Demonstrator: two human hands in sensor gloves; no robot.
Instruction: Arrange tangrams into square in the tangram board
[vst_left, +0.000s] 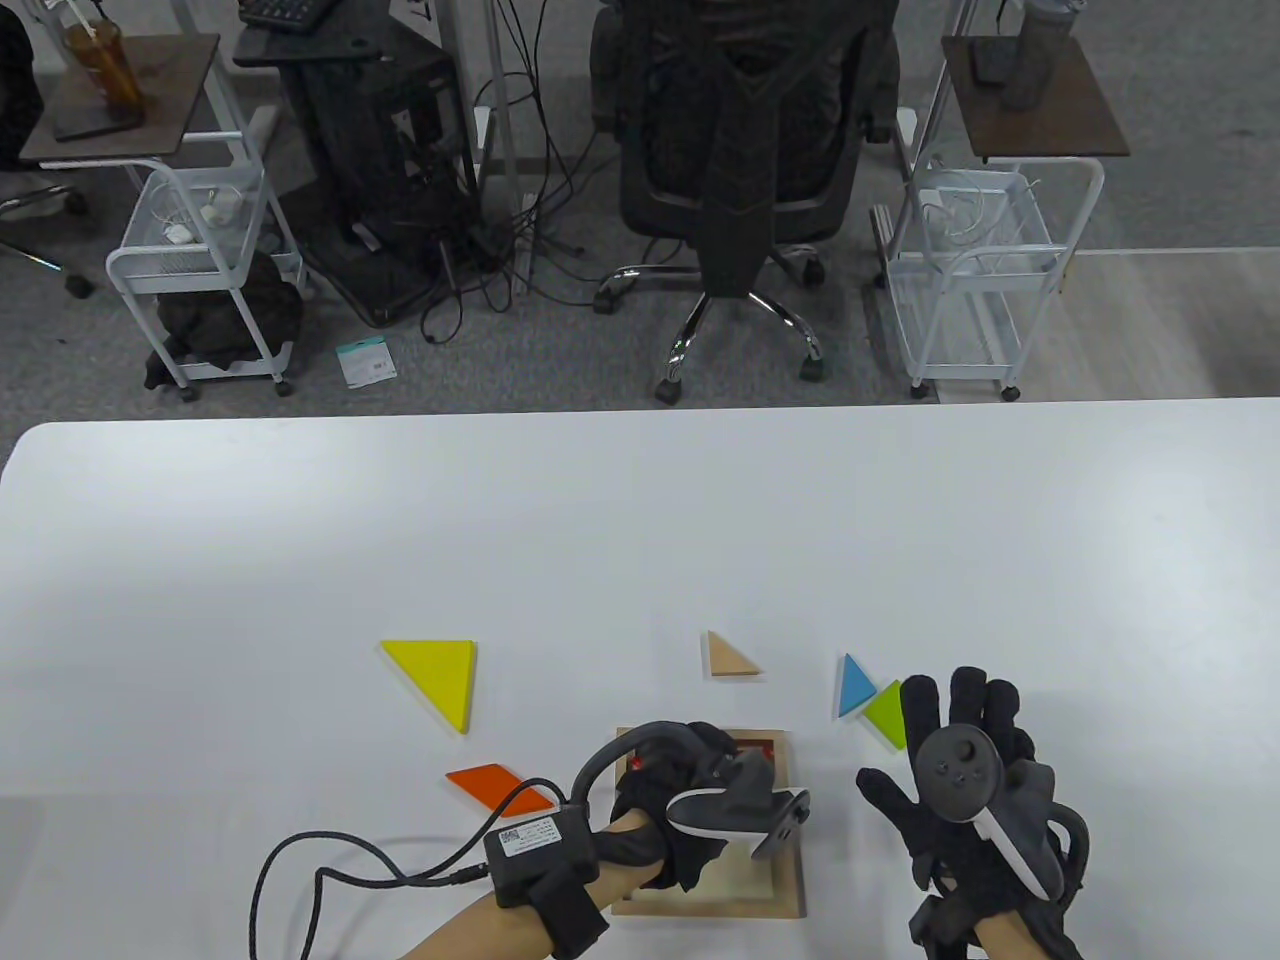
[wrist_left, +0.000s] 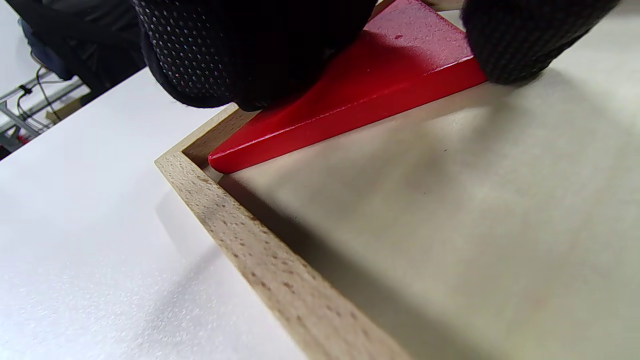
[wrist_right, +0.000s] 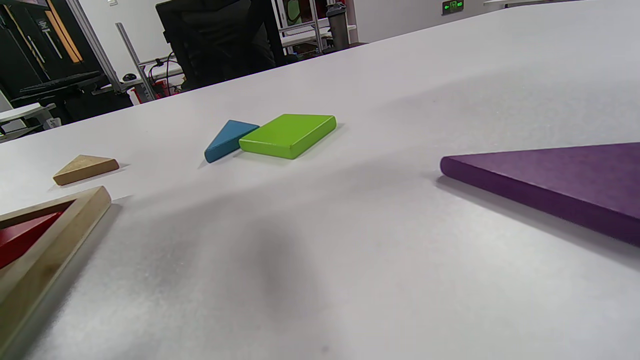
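The wooden tangram board (vst_left: 790, 880) lies near the table's front edge. My left hand (vst_left: 690, 790) is curled over its far part and covers most of it. In the left wrist view my fingertips (wrist_left: 250, 55) pinch a red triangle (wrist_left: 380, 75) lying flat in a corner of the board, against the rim (wrist_left: 240, 235). My right hand (vst_left: 960, 780) is spread with straight fingers over the table to the right of the board and holds nothing. A purple triangle (wrist_right: 560, 180) lies on the table near it, hidden in the table view.
Loose pieces lie on the white table: a yellow triangle (vst_left: 435, 670), an orange parallelogram (vst_left: 500, 787), a tan triangle (vst_left: 730, 657), and a blue triangle (vst_left: 853, 685) touching a green square (vst_left: 887, 712). A glove cable (vst_left: 330, 865) trails at the front left.
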